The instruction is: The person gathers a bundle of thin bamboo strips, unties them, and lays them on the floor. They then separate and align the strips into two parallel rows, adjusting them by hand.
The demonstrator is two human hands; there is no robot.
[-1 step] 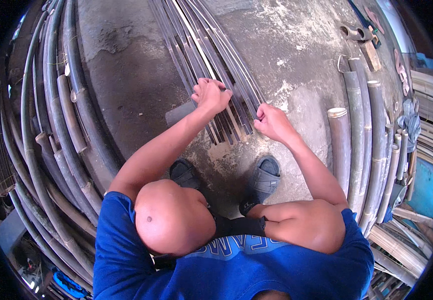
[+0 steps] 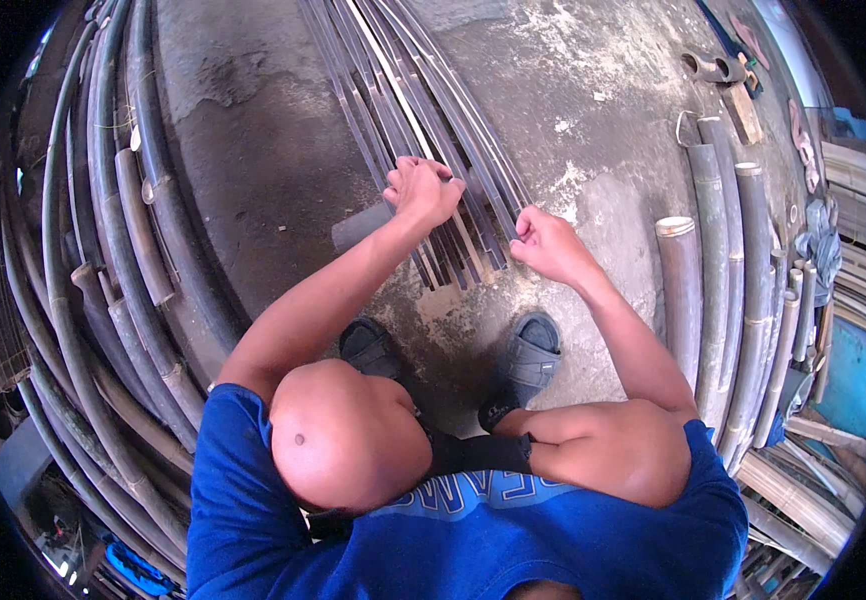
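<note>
A bundle of long, narrow split bamboo strips (image 2: 385,80) runs away from me over the concrete floor, dark on some faces and pale on others. The strips' near ends lie a little beyond my feet. My left hand (image 2: 423,190) rests over the strips with its fingers curled round some of them; the fingertips are partly hidden. To the right, my right hand (image 2: 551,246) is closed in a pinch on the near end of the outermost bamboo strip. A short grey cylinder (image 2: 361,228) lies beside and partly under the bundle, by my left wrist.
Long bamboo poles (image 2: 158,200) line the left side. Shorter cut bamboo poles (image 2: 679,290) lie along the right, with a wooden block (image 2: 743,112) and short tube pieces (image 2: 710,67) beyond them. My sandals (image 2: 531,355) are planted close to the strips' ends.
</note>
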